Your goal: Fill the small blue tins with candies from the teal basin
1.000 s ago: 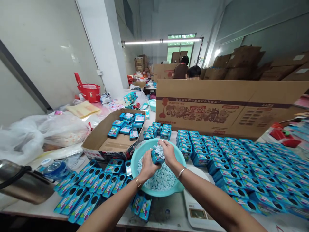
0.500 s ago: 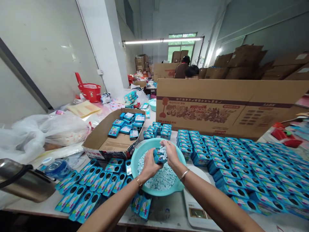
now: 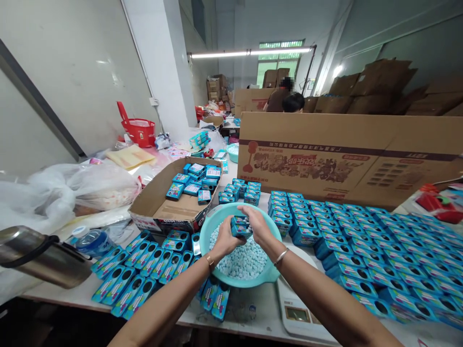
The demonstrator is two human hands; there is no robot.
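Note:
My left hand (image 3: 224, 237) grips a pair of small blue boxes (image 3: 240, 226), stacked together, above a turquoise basin (image 3: 206, 250). Cupped against the boxes' right side is my right hand (image 3: 256, 224), its fingers curled and a few pale blue candies showing between palm and boxes. Many more loose pale blue candies (image 3: 242, 262) fill the bottom of the basin. Partly under the basin's right side stands a white scale (image 3: 289, 289) with a small display.
Rows of blue boxes (image 3: 361, 246) cover the right side; more blue boxes (image 3: 144, 270) lie at left. An open carton (image 3: 173, 212) holds several boxes. A steel flask (image 3: 43, 258) stands at far left. A large cardboard panel (image 3: 325, 159) rises behind. Two people are beyond it.
My right hand has closed in against the side of the boxes, and fewer candies show there. My left hand keeps its hold. The view has shifted slightly.

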